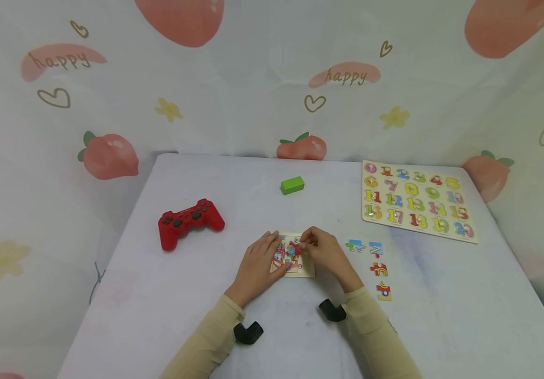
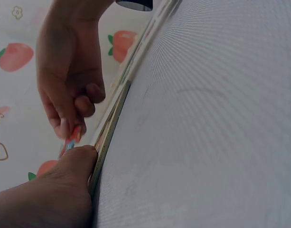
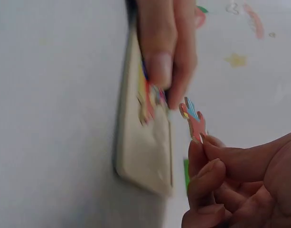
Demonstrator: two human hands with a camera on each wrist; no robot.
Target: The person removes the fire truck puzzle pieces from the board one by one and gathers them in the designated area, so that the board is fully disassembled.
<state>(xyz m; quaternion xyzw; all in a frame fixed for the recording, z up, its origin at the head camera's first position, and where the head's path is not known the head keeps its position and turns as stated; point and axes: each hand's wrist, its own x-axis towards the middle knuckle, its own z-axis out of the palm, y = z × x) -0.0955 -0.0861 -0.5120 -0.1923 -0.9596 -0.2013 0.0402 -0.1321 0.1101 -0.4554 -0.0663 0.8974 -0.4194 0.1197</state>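
Observation:
A small wooden jigsaw board (image 1: 307, 272) lies at the middle of the table, pieces fitted in part of its frame. On its left side rests my left hand (image 1: 257, 268), fingers extended and thumb along the near part; the right wrist view shows the thumb over the fitted pieces (image 3: 147, 102). Between thumb and forefinger my right hand (image 1: 325, 255) pinches a red and blue jigsaw piece (image 3: 197, 124). That piece is held tilted above the board, apart from its surface in the right wrist view. The bare recess (image 3: 152, 147) shows pale wood.
Several loose jigsaw pieces (image 1: 379, 269) lie right of the board. A wooden number puzzle (image 1: 418, 202) is at the back right, a green block (image 1: 293, 185) at the back middle, and a red game controller (image 1: 190, 221) on the left. A patterned cloth (image 1: 243, 95) hangs behind.

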